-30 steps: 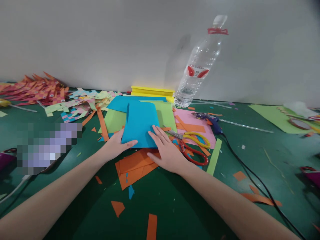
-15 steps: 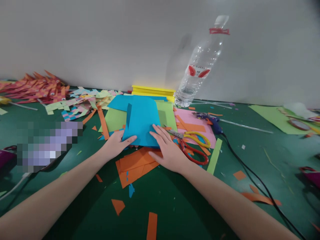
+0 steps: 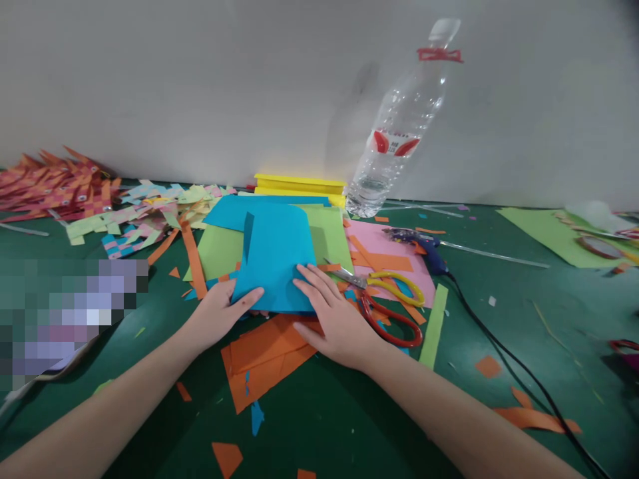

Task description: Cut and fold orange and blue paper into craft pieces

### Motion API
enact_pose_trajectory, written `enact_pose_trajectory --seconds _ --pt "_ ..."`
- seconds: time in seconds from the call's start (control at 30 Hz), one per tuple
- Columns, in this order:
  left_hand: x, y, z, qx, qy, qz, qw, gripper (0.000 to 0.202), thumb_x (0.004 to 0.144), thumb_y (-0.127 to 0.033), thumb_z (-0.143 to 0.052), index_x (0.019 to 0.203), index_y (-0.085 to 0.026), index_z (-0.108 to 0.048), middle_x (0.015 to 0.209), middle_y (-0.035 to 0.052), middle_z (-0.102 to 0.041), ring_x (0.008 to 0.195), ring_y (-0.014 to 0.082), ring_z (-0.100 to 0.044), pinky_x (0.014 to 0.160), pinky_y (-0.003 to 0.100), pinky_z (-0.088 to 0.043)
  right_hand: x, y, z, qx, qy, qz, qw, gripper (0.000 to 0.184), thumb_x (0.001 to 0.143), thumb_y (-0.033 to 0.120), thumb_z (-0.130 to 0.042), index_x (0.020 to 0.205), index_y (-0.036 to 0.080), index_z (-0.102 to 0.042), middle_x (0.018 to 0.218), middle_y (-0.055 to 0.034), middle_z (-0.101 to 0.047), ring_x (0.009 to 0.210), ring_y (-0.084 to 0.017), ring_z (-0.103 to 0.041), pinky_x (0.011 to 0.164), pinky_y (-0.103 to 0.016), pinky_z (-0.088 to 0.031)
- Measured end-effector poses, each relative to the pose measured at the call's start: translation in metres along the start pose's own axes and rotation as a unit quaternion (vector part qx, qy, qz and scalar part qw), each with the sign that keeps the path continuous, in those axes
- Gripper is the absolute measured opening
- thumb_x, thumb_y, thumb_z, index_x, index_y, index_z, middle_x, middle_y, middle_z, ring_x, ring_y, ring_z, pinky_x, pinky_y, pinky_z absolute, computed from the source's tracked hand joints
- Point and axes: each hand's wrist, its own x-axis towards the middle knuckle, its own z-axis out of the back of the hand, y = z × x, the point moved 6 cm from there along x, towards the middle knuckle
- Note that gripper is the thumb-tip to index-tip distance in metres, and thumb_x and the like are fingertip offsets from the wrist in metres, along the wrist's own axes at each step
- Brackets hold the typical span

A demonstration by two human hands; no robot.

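Note:
A folded blue paper sheet (image 3: 277, 256) lies on a pile of coloured sheets on the green table (image 3: 349, 412). My left hand (image 3: 219, 313) grips its near left corner, thumb on top and fingers tucked under the edge. My right hand (image 3: 332, 313) lies flat on its near right edge, fingers stretched out and pressing down. Orange paper pieces (image 3: 264, 349) lie under and in front of both hands. Scissors with yellow and red handles (image 3: 392, 303) rest just right of my right hand.
A tilted plastic water bottle (image 3: 399, 130) stands by the wall beside a yellow stack (image 3: 299, 186). A glue gun (image 3: 417, 243) trails a black cable (image 3: 514, 372) to the right. Woven paper pieces (image 3: 74, 199) heap at the left. Green paper (image 3: 544, 233) lies far right.
Both hands stay on the blue sheet with almost the same grip. The view has shifted slightly, so everything sits a little lower and further left in the picture.

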Motion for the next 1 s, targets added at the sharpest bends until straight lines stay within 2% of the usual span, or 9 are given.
enact_pose_trajectory --seconds 0.13,0.27,0.43,0.8,1.0 --pt "0.001 0.001 0.003 0.005 -0.021 0.016 1.000 0.048 0.084 -0.061 -0.047 0.059 -0.021 -0.051 0.056 0.0007 -0.056 0.051 0.0165 -0.050 0.050 0.026 -0.037 0.000 0.000 0.001 -0.007 0.008 0.006 1.000 0.056 0.092 0.037 -0.045 0.142 0.013 -0.034 0.156 -0.0116 -0.025 0.147 -0.024 -0.012 0.115 -0.048 -0.030" --pt "-0.001 -0.001 0.000 -0.025 -0.006 0.031 0.999 0.047 0.084 -0.060 -0.046 0.061 -0.020 -0.056 0.061 0.0027 -0.064 0.054 0.0185 -0.055 0.053 0.027 -0.041 -0.002 0.002 -0.001 -0.014 0.020 -0.003 1.000 0.057 0.092 0.037 -0.045 0.142 0.011 -0.034 0.156 -0.0113 -0.025 0.147 -0.024 -0.013 0.115 -0.047 -0.031" --pt "-0.007 -0.007 -0.001 -0.045 -0.019 0.024 0.998 0.044 0.084 -0.058 -0.049 0.063 -0.021 -0.061 0.068 0.0040 -0.069 0.064 0.0216 -0.063 0.062 0.028 -0.047 -0.006 0.007 -0.005 -0.002 0.019 -0.011 1.000 0.054 0.093 0.036 -0.044 0.141 0.013 -0.036 0.155 -0.0108 -0.030 0.146 -0.024 -0.017 0.114 -0.047 -0.032" --pt "-0.002 0.002 -0.004 -0.096 -0.017 0.035 0.995 0.041 0.081 -0.060 -0.055 0.072 -0.020 -0.063 0.072 0.0054 -0.072 0.068 0.0230 -0.068 0.066 0.030 -0.054 -0.002 0.010 -0.007 -0.030 0.010 0.013 0.999 0.052 0.093 0.037 -0.044 0.138 0.011 -0.040 0.153 -0.0140 -0.033 0.145 -0.027 -0.018 0.115 -0.050 -0.030" --pt "-0.002 0.001 -0.003 -0.100 -0.034 0.026 0.994 0.040 0.082 -0.056 -0.055 0.068 -0.019 -0.062 0.067 0.0058 -0.071 0.065 0.0230 -0.068 0.066 0.032 -0.055 -0.003 0.013 -0.006 -0.045 0.000 0.030 0.999 0.052 0.093 0.035 -0.044 0.137 0.009 -0.041 0.153 -0.0146 -0.032 0.145 -0.027 -0.019 0.115 -0.049 -0.030"
